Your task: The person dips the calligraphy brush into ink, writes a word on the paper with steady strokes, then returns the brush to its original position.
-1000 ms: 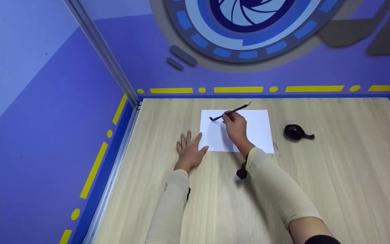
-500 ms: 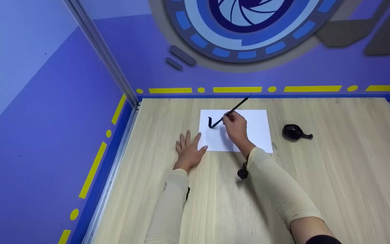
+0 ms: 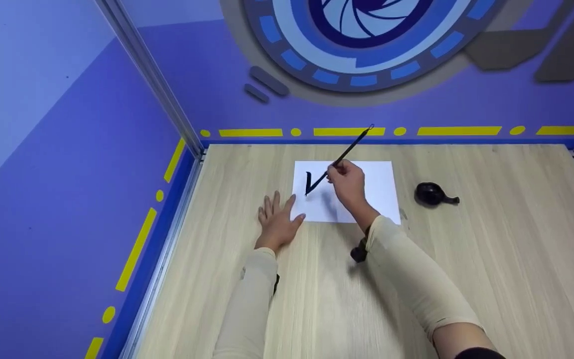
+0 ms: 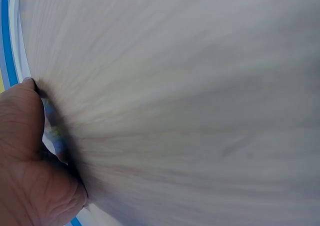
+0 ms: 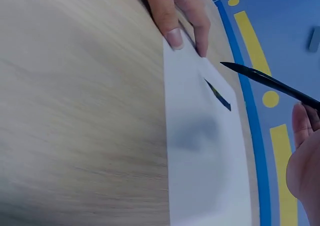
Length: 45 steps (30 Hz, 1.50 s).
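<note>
Now, in the head view, a slim dark brush [image 3: 352, 148] is pinched between the thumb and fingers of the right hand [image 3: 350, 185] and held on a slant, its looped end pointed up towards the back wall [image 3: 177, 65] and its tip brought down near the lower end of a black stroke [image 3: 309, 180]. The stroke is borne by the left part of a white sheet of paper [image 3: 374, 197], which is laid flat on the wood-grained table [image 3: 491, 259]. The left hand [image 3: 278, 227] is placed at the sheet's left edge, with its fingers spread and straightened. Well to the right of the paper, a glossy black gourd-shaped dish [image 3: 430, 194] is set on the table, its stem turned to the right; its contents cannot be made out against the black.

In the left wrist view, most of the frame is filled by the table. Only part of the left hand is shown, at the left edge, so the lie of its fingers cannot be told from there.

In the right wrist view, a corner of the sheet is touched by the left hand's thumb and a finger. The brush tip is seen apart from the stroke, raised above the paper.
</note>
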{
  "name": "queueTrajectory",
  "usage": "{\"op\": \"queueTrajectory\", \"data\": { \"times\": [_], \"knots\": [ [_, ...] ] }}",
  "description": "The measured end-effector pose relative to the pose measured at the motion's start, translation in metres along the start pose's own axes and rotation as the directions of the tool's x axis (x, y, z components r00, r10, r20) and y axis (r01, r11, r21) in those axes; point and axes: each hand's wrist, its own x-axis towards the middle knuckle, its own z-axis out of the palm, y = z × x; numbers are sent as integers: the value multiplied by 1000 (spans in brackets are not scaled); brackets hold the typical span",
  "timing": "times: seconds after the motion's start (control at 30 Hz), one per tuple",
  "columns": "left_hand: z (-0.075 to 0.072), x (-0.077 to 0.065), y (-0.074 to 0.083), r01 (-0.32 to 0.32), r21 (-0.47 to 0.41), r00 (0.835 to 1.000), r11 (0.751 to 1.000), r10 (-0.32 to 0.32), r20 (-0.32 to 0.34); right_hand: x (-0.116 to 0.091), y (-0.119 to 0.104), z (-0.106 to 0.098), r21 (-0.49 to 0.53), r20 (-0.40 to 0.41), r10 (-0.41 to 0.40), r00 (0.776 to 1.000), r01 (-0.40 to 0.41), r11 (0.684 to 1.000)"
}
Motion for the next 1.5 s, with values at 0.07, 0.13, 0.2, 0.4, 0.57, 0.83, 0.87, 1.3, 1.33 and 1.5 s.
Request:
{"op": "queueTrajectory", "data": {
  "times": [0.07, 0.13, 0.2, 0.4, 0.57, 0.83, 0.87, 1.3, 1.33, 1.5],
  "knots": [
    [1, 0, 1, 0, -6, 1000, 1000, 0, -2, -1, -3, -2, 20, -13, -12, 1000, 13, 1000],
    [1, 0, 1, -1, -18, 1000, 1000, 1, -2, -1, -4, -4, 27, -21, -30, 999, 30, 999],
    [0, -3, 2, -8, -36, 1000, 999, 8, -9, -1, -3, -6, 17, -27, -41, 999, 42, 999],
    [-4, -8, 2, -6, -21, 1000, 1000, 6, 1, -3, 2, -12, -6, -45, -41, 998, 40, 999],
    [-4, -6, 2, 0, -19, 1000, 1000, 0, 1, -3, 1, -17, 27, -59, -24, 998, 25, 999],
    [0, -2, 0, 9, -4, 1000, 1000, -9, 3, -5, 1, -23, 8, -81, -25, 996, 26, 1000],
    [0, -2, 0, 9, -2, 1000, 1000, -9, 4, -6, 1, -24, 8, -84, -25, 996, 26, 1000],
    [-5, -7, 3, -7, -22, 1000, 1000, 7, 2, -11, 10, -32, 7, -63, -67, 996, 67, 998],
    [-5, -8, 3, -7, -20, 1000, 1000, 7, -1, -12, 11, -32, 1, -63, -67, 996, 68, 998],
    [-6, -8, 4, -6, -21, 1000, 1000, 6, -1, -15, 11, -35, 21, -76, -57, 995, 58, 998]
  ]
}}
